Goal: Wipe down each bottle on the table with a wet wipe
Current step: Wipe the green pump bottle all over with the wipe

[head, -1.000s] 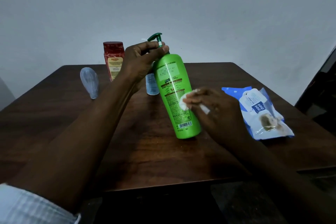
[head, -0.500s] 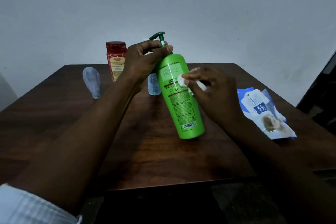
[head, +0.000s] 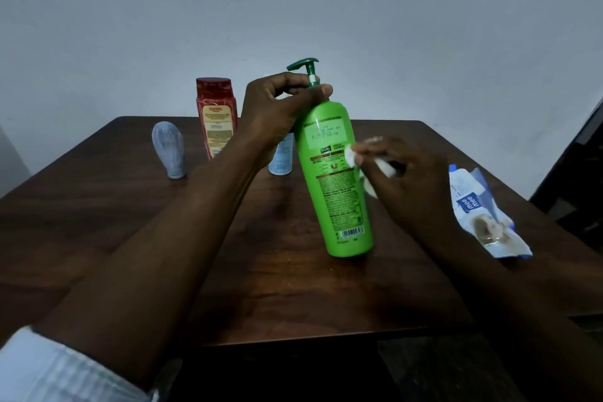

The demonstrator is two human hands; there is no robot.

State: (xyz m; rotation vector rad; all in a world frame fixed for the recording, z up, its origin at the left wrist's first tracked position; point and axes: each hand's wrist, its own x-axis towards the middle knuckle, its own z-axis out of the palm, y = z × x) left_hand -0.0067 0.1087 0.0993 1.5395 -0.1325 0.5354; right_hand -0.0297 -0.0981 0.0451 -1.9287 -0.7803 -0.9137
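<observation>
A tall green pump bottle (head: pixel 339 192) stands tilted on the wooden table (head: pixel 130 225), its base on the wood. My left hand (head: pixel 277 108) grips its neck just under the dark green pump. My right hand (head: pixel 401 179) pinches a white wet wipe (head: pixel 351 155) and presses it against the bottle's right side at label height. Behind stand a red bottle (head: pixel 216 114), a pale grey-blue bottle (head: pixel 169 148) and a small light blue bottle (head: pixel 282 158), partly hidden by my left wrist.
A blue and white pack of wet wipes (head: pixel 483 215) lies near the table's right edge. A plain grey wall rises behind the table. A dark object fills the far right edge of the view.
My right hand slid the wipe up the bottle's side from near the base to the upper label. The bottle stands a little more upright. My left hand kept its grip on the neck.
</observation>
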